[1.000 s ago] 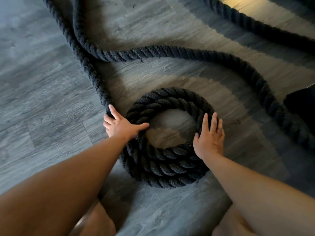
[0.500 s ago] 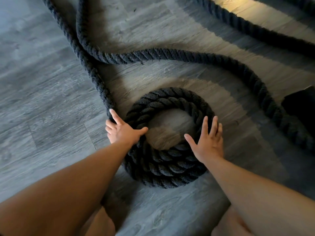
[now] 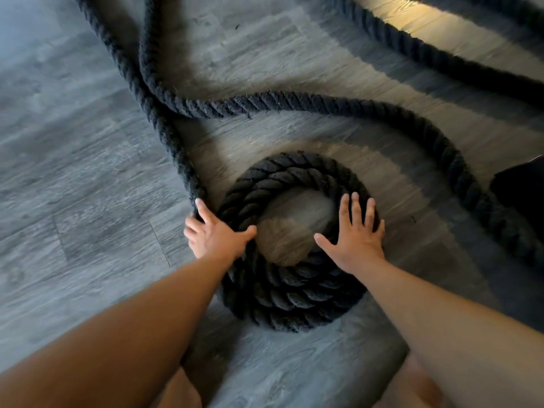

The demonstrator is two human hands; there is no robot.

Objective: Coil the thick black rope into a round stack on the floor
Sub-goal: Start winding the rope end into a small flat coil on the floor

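The thick black twisted fibre rope [image 3: 294,293] looks matt and rough; the grey wood-grain plank floor [image 3: 73,178] has a slight sheen.

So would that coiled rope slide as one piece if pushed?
Probably not: nothing binds the turns of the coil, so they may shift apart. It looks heavy, thick beside the left hand. The loose length curves widely, likely stiffish.

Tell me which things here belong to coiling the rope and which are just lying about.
Belongs to the job: the coiled stack, the loose rope feeding into it, the left hand and right hand resting on the stack, the floor.
Just lying about: the dark object at the right edge, too cropped to identify.
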